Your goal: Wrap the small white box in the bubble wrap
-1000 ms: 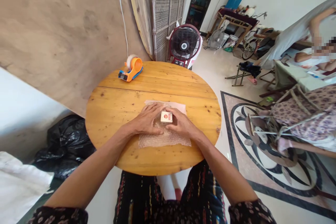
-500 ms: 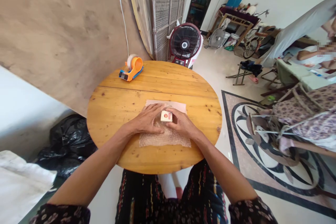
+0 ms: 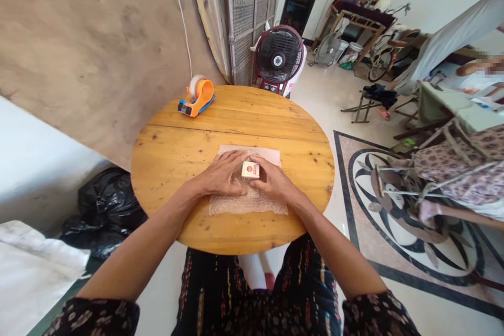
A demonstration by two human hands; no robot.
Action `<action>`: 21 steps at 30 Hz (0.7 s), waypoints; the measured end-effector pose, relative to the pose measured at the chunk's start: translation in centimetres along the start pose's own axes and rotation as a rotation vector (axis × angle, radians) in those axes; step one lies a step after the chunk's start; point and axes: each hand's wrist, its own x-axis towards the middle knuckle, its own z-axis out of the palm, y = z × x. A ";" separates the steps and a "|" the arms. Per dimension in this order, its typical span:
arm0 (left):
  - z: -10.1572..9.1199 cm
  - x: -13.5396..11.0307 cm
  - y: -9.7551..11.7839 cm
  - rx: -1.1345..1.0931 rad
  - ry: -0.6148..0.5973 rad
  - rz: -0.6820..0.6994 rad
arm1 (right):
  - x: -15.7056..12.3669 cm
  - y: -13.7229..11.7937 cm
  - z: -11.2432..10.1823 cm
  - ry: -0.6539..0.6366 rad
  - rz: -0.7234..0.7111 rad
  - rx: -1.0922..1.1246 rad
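A small white box (image 3: 250, 169) with a red print on its top stands upright on a sheet of bubble wrap (image 3: 258, 206). My right hand (image 3: 275, 182) grips the box from its right side, thumb near and fingers behind. Flat on the wrap to the left lies my left hand (image 3: 225, 174), its fingers stretched out and its thumb spread apart beside the box. The fingertips of my left hand reach close to the box's far left edge; whether they touch it I cannot tell.
The wrap lies on an oval wooden table (image 3: 169, 168). An orange and blue tape dispenser (image 3: 200, 97) sits at its far left edge. Behind the table stands a fan (image 3: 279, 58), and black bags (image 3: 106, 199) lie at left. People sit by a table (image 3: 452, 110) at right.
The view has shifted slightly. Both hands, the box and the bubble wrap keep nearly the same places on the table.
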 end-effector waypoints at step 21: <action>-0.3 0.1 0.3 -0.001 -0.014 -0.055 | -3.9 -6.4 -7.3 0.592 -0.143 0.140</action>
